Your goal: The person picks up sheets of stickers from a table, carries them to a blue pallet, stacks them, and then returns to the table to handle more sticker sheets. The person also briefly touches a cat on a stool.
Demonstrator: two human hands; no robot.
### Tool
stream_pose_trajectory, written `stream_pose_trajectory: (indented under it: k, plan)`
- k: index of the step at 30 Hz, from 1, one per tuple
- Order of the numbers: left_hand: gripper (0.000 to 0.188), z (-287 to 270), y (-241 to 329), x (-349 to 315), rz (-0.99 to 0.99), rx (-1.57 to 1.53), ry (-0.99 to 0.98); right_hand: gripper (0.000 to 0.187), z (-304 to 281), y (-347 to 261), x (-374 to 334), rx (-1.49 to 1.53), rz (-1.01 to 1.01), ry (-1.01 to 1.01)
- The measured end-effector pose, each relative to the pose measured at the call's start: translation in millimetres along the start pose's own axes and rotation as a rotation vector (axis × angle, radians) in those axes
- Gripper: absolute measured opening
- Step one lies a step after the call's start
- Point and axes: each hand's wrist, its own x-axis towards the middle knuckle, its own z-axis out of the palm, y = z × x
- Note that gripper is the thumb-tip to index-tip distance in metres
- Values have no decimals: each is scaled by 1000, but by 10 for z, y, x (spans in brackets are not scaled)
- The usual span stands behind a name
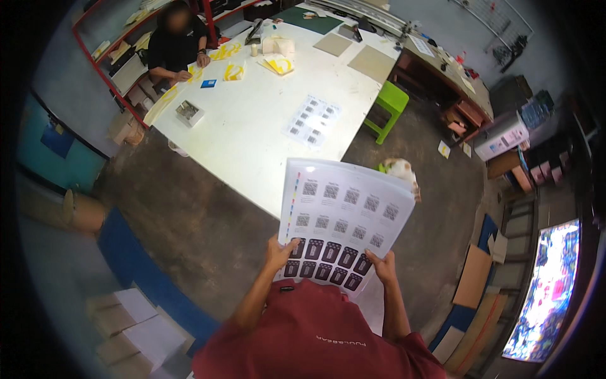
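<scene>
While a person point(169, 50) is at the far left of the worktop point(230, 148), the left grip point(277, 254) pinches one edge of the sheets point(347, 211), which are up in front of the worktop's near end, and the right grip point(384, 266) pinches the other edge, with a stool point(393, 96) farther back.

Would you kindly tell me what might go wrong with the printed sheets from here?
The printed sheets are held low on their sides by the left hand and right hand, so the top might flop or crease. If either grip loosens, layers could slip out of line. The loose printed paper on the white table lies unweighted, so a brush could shift it.
</scene>
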Motion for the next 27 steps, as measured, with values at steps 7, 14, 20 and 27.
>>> stream_pose_trajectory:
  k: [7,14,20,27]
  plan:
    - [32,604,528,1110,74,-125,93,21,-339,-584,1476,-118,-34,22]
    - [29,469,576,1667,4,-93,381,21,40,-940,3088,-179,-302,-214]
    - [21,760,439,1839,142,-38,712,25,384,-882,4370,-192,-466,-671]
    - [42,1238,622,1823,143,-105,842,44,289,-943,5151,-329,-412,-1089]
